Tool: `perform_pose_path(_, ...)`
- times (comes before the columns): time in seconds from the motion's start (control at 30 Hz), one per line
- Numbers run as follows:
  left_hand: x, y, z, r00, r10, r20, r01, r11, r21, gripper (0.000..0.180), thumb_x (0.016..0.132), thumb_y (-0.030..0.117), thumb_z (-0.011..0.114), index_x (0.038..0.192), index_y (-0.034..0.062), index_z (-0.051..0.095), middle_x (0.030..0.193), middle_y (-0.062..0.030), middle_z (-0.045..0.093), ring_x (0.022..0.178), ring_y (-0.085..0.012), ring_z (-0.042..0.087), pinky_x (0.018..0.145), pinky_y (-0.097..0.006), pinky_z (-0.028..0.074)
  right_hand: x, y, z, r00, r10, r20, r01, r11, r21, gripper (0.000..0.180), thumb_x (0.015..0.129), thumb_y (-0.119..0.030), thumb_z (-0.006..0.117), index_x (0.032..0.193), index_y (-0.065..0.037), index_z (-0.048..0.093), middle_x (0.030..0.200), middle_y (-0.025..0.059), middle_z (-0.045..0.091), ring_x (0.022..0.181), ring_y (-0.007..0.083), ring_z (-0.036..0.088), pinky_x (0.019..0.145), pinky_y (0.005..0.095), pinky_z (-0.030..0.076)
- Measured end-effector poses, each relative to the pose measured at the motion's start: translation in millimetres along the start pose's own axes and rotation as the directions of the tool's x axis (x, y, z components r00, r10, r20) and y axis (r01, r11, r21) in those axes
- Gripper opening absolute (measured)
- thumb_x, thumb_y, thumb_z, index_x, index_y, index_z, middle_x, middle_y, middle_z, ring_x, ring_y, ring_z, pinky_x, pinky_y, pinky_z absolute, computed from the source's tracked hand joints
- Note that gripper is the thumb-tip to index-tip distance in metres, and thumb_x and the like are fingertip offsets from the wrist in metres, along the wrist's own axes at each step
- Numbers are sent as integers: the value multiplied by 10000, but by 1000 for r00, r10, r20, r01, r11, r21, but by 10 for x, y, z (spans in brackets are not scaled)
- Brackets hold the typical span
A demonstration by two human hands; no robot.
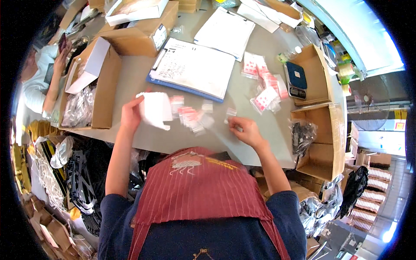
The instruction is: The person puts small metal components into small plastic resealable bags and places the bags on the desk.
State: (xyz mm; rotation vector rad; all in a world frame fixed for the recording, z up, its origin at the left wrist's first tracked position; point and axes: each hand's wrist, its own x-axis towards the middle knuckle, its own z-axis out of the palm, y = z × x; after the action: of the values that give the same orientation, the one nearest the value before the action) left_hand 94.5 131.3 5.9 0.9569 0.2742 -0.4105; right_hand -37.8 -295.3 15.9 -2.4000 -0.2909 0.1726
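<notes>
My left hand (131, 113) is closed on the edge of a white paper sheet (155, 109), torn or notched at its lower corner and held above the table. Further right, my right hand (246, 131) pinches a small clear plastic bag (231, 113) with a pale and reddish top. Between the two hands lies a loose pile of small zip bags with red stripes (190, 118). A single small bag (207, 105) rests just beyond that pile. More red-and-white packets in clear plastic (265, 89) are heaped to the far right of my right hand.
Beyond my hands lie a blue clipboard with papers (190, 67) and another clipboard (225, 32). An open carton (106, 86) with plastic bags stands left. At right are a dark scale (296, 77) and open cartons (318, 143). A co-worker's arm (52, 89) shows far left.
</notes>
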Motion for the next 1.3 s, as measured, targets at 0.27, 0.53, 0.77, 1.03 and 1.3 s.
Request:
perform_pose_path(0.27, -376, -281, -525, 976, 135, -168, -132, 991, 28, 385, 986, 163, 531, 1294, -67, 552, 1309, -127, 606, 1237, -253, 552, 1086, -399, 406, 42, 58, -142, 948, 318, 9, -249, 727, 640, 96, 947, -129, 654, 916, -44, 623, 789, -18, 613, 727, 83, 597, 654, 247, 504)
perform_pose_path(0.53, -312, -234, -341, 970, 58, -237, -93, 986, -140, 330, 970, 161, 597, 1249, -14, 576, 1233, -88, 624, 1174, -220, 576, 1027, -364, 441, 277, 152, 58, 982, 185, -45, -190, 963, -189, 207, 872, -260, 658, 967, -77, 635, 854, 143, 698, 822, 339, 688, 708, 430, 535)
perform_pose_path(0.77, -278, -330, -406, 953, 122, -278, -155, 983, -99, 270, 966, 155, 620, 1192, 12, 583, 1189, -74, 629, 1139, -196, 585, 1007, -348, 452, 292, -30, -196, 957, 286, -54, -291, 928, -231, 319, 826, -271, 686, 1087, -113, 595, 951, 122, 706, 935, 359, 674, 766, 465, 522)
perform_pose_path(1.03, -343, -239, -368, 980, 91, -179, -116, 985, -131, 308, 984, 172, 602, 1237, 4, 554, 1207, -89, 627, 1161, -209, 586, 1036, -374, 453, 211, 325, -178, 903, 332, 274, -403, 875, 268, 153, 786, -106, 751, 796, -67, 604, 707, -32, 595, 657, 77, 538, 569, 263, 401)
perform_pose_path(1.3, -375, -227, -331, 984, 93, -149, -112, 986, -125, 337, 995, 191, 589, 1265, 0, 531, 1232, -98, 619, 1163, -221, 593, 1034, -388, 465, 104, 3, -280, 853, 407, 328, -511, 780, 362, 154, 810, -173, 742, 882, -46, 696, 770, -4, 655, 738, 103, 579, 670, 297, 456)
